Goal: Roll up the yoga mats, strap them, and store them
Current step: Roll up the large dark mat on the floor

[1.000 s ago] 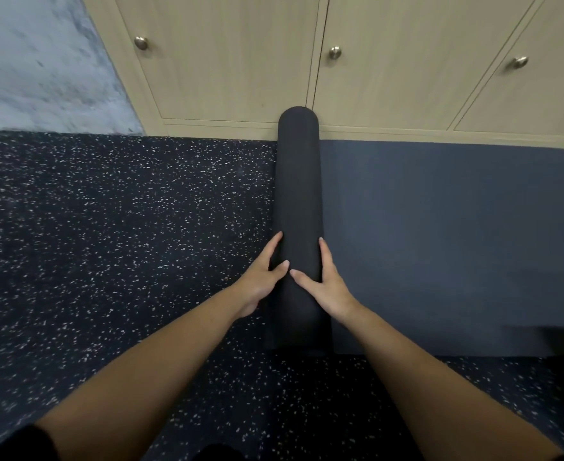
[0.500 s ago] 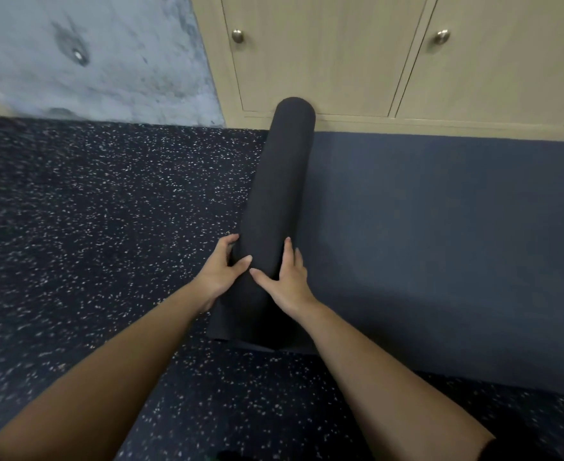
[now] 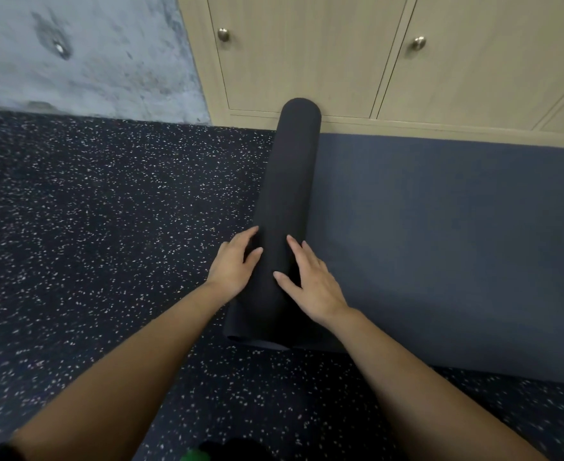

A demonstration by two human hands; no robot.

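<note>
Two hands press the dark rolled mat (image 3: 287,181), fingers straight: left hand (image 3: 232,266) on its flank, right hand (image 3: 310,284) on top.

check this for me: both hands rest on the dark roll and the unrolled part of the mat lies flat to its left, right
Not quite. The left hand and right hand do rest on the dark roll, but the head view shows the unrolled part of the mat lying flat to its right, not its left.
</note>
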